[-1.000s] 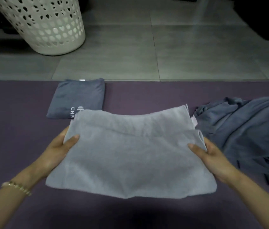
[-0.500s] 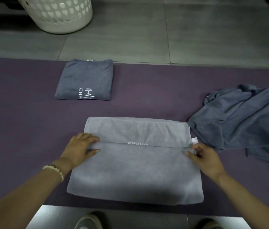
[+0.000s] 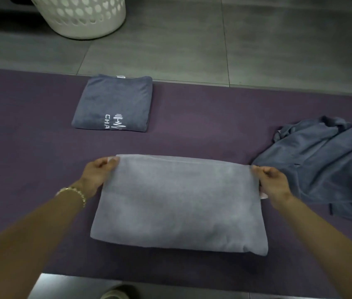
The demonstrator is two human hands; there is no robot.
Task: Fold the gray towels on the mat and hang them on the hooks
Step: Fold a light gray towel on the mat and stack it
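A light gray towel (image 3: 181,203) lies folded into a wide rectangle on the purple mat (image 3: 30,137). My left hand (image 3: 97,173) pinches its far left corner and my right hand (image 3: 272,182) pinches its far right corner. A darker gray towel (image 3: 114,102), folded square with white lettering, sits farther back on the mat. A rumpled blue-gray towel (image 3: 326,169) lies heaped at the right edge of the mat. No hooks are in view.
A white perforated laundry basket (image 3: 82,16) stands on the gray tiled floor (image 3: 235,39) beyond the mat. A shoe tip (image 3: 118,293) shows at the mat's near edge.
The near half of the light towel has been folded over to the far edge, hiding the lettering. Both hands moved from the middle fold line out to the far corners.
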